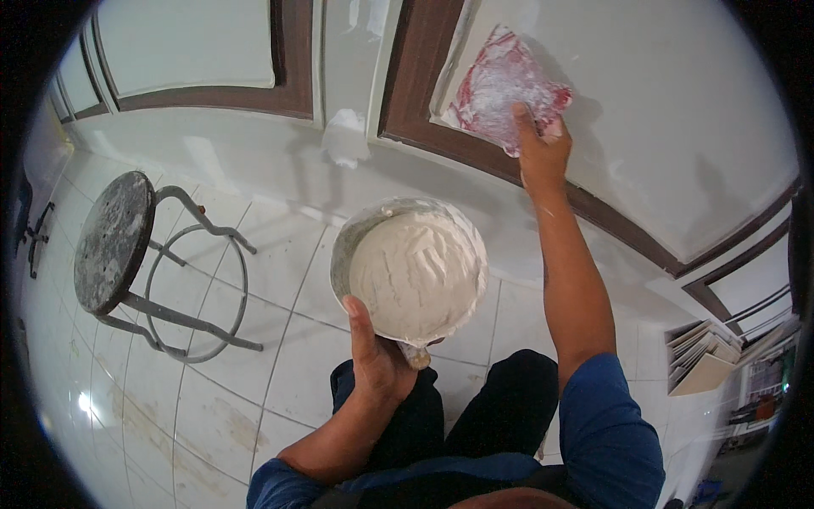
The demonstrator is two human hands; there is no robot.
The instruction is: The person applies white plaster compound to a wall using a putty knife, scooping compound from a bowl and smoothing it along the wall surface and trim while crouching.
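Note:
My left hand [379, 360] is closed around the lower rim of a round metal bowl [342, 265], with the thumb up along its side. Thick off-white putty [407, 276] fills the bowl, its surface ridged. A stubby putty-smeared handle [415, 355] sticks out at the near rim, beside my fingers. Up and to the right, my right hand [543, 153] grips a red rag [509, 89] smeared white, thumb on top. The rag lies against the lower left corner of a white panel [653, 110] edged by a brown wooden frame [483, 153]. My right fingers are mostly hidden.
A putty-spotted round stool [114, 242] with grey metal legs stands at left on white floor tiles [229, 365]. Another brown-framed panel [186, 47] is at the upper left. A white patch [346, 138] marks the wall between the panels. At right, flat boards [704, 356] lean by the wall.

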